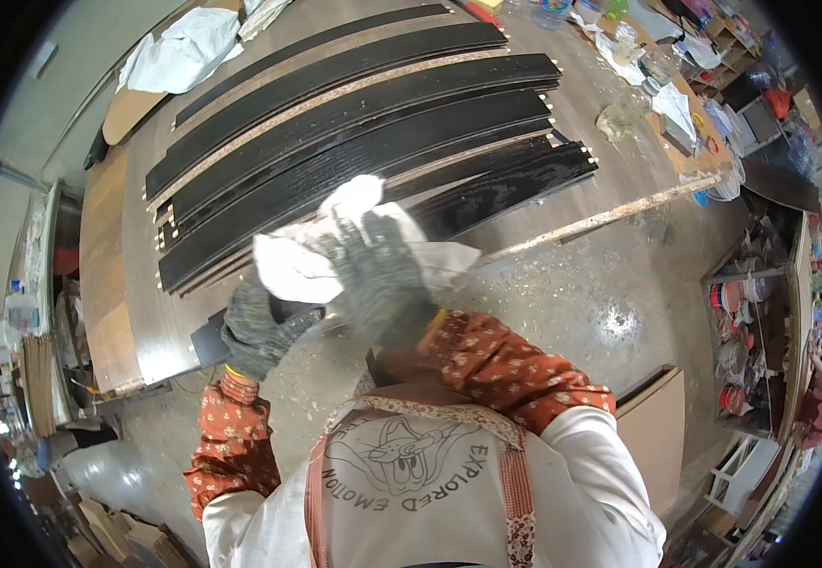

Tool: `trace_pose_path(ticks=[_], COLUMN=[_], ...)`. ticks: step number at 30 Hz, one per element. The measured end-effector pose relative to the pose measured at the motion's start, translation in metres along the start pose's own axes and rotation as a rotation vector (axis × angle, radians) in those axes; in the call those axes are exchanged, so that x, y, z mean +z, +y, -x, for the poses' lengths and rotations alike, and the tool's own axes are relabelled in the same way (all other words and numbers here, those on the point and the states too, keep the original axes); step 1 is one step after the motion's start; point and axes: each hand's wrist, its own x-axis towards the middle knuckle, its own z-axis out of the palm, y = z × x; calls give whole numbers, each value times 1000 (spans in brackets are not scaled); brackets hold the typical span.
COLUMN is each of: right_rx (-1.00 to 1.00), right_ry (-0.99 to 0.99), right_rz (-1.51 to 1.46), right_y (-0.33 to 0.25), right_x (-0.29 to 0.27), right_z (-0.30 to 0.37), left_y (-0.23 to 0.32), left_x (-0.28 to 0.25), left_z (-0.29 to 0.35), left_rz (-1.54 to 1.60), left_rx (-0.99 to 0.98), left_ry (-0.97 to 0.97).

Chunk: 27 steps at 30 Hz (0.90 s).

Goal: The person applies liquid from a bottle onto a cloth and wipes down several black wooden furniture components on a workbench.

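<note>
My right hand [383, 275], in a dark grey knit glove, presses a crumpled white cloth [293, 270] onto a black board [515, 189] at the table's near edge. Cloth bunches out on both sides of the fingers. My left hand [261, 327], gloved alike, is closed round the near-left part of this board, whose dark end shows beyond the glove. The cloth and my right hand hide the board's middle. Beyond it several long black boards [373, 99] lie roughly parallel, with small pale pieces at their ends.
The boards lie on a brown worktable [581, 114] with a chipped near edge. White sheets [179, 49] sit at its far left; plastic bags and clutter [624, 118] cover its right side. A shelf with spools [738, 312] stands to the right, and a brown panel [652, 435] is beside me.
</note>
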Motion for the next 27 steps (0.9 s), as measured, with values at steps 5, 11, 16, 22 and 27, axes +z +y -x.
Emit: trace_pose_path(ticks=[5, 11, 16, 22, 27], right_rx=[-21, -336, -373, -615, -594], right_ry=[-500, -841, -643, -882, -945], right_rz=[2314, 1828, 2833, 2811, 2720], right_y=[-38, -115, -215, -222, -220], right_x=[100, 29, 96, 66, 66], right_z=[15, -23, -19, -27, -29], left_y=[57, 107, 109, 132, 25], left_x=[28, 95, 128, 167, 55], left_z=[8, -36, -51, -81, 26], left_rz=[837, -443, -606, -651, -877], left_rx=[-146, -125, -85, -149, -141], left_ry=[252, 319, 362, 296, 534])
